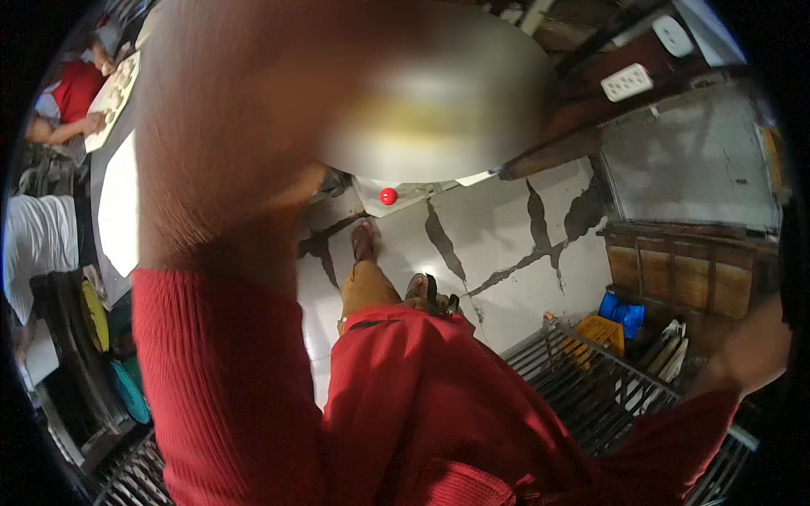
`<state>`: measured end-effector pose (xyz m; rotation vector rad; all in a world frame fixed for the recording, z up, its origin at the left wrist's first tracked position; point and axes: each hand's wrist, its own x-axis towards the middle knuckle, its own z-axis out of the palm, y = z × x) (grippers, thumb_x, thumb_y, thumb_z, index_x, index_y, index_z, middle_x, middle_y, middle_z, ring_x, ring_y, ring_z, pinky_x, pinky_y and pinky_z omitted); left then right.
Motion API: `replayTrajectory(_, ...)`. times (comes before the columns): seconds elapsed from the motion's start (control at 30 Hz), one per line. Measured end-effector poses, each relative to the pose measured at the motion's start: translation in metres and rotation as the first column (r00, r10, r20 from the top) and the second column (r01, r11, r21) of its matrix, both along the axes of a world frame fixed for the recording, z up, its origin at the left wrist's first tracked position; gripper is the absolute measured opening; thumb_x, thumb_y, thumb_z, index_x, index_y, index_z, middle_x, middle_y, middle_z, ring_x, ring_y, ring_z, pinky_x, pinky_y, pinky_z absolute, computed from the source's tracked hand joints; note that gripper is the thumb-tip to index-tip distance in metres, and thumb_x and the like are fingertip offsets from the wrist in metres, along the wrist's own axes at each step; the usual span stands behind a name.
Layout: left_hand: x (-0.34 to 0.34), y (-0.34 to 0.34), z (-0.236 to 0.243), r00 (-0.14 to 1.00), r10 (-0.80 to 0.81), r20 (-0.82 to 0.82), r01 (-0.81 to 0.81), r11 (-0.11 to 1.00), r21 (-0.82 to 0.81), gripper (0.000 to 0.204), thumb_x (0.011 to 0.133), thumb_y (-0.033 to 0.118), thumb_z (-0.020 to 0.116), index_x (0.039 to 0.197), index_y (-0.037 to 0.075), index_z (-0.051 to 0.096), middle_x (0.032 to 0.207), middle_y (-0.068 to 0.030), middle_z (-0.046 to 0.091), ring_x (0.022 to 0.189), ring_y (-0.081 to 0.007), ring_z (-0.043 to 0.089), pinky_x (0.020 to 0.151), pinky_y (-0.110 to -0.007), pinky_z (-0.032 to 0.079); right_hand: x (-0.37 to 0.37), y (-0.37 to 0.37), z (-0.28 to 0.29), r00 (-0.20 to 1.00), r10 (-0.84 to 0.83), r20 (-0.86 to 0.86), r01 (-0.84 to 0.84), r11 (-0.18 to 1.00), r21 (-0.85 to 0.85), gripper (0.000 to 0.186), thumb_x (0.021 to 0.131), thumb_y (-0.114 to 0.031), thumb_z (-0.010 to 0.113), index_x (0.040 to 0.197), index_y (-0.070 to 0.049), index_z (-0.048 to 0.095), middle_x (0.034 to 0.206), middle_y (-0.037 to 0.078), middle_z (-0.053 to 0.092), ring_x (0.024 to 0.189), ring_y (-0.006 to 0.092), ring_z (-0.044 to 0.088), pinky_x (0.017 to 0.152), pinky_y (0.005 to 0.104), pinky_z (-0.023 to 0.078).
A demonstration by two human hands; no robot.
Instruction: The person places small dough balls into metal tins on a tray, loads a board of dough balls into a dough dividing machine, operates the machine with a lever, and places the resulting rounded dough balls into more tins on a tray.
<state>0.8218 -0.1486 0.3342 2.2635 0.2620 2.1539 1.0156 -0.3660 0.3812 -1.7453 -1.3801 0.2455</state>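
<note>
My left hand (337,76) is raised very close to the camera, and its fingers are lost in blur. A large, pale, rounded thing with a yellowish band (447,118) is right beside it, too blurred to name; I cannot tell whether the hand grips it. My right hand (764,337) is at the far right edge, only partly visible by the wrist, with its fingers hidden. Both arms wear red ribbed sleeves. Beyond the blurred thing, a small red ball-like object (387,196) sits on a pale surface.
A metal slatted rack (582,371) stands at my right, beside a yellow crate (601,333) and a blue bag (623,314). The floor (498,244) has pale tiles with dark cracks. At upper left, a person in red handles pieces on a tray (114,101); another wears white.
</note>
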Motion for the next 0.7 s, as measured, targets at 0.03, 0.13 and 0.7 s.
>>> replayTrajectory(0.03, 0.022, -0.025, 0.002, 0.999, -0.038, -0.007, 0.038, 0.999, 0.018, 0.033, 0.082, 0.029, 0.074, 0.098, 0.002, 0.063, 0.093, -0.0152, 0.062, 0.093, -0.0343, 0.059, 0.085, -0.045, 0.047, 0.007, -0.031, -0.003, 0.999, -0.037, -0.002, 0.037, 0.999, -0.012, 0.034, 0.087, -0.036, 0.08, 0.081, -0.015, 0.053, 0.062, -0.004, 0.049, 0.049, 0.0105, 0.047, 0.044, 0.0265, 0.039)
replayTrajectory(0.13, 0.07, -0.087, -0.002, 0.989, -0.14, -0.036, 0.142, 0.989, 0.046, 0.029, 0.081, 0.027, 0.072, 0.096, 0.004, 0.063, 0.091, -0.0136, 0.062, 0.093, -0.033, 0.059, 0.086, -0.045, 0.046, 0.017, -0.115, -0.017, 0.988, -0.154, -0.018, 0.153, 0.987, -0.05, 0.034, 0.087, -0.036, 0.08, 0.083, -0.015, 0.054, 0.063, -0.003, 0.05, 0.05, 0.0106, 0.048, 0.045, 0.0269, 0.04)
replayTrajectory(0.7, 0.096, -0.151, -0.086, 0.931, -0.357, -0.074, 0.365, 0.92, 0.146, 0.011, 0.078, 0.017, 0.065, 0.086, 0.011, 0.061, 0.08, -0.0044, 0.059, 0.092, -0.0252, 0.057, 0.092, -0.042, 0.045, -0.048, -0.334, -0.157, 0.782, -0.622, 0.042, 0.617, 0.763, -0.192, 0.037, 0.086, -0.039, 0.08, 0.095, -0.011, 0.059, 0.071, -0.002, 0.055, 0.057, 0.011, 0.053, 0.05, 0.0294, 0.045)
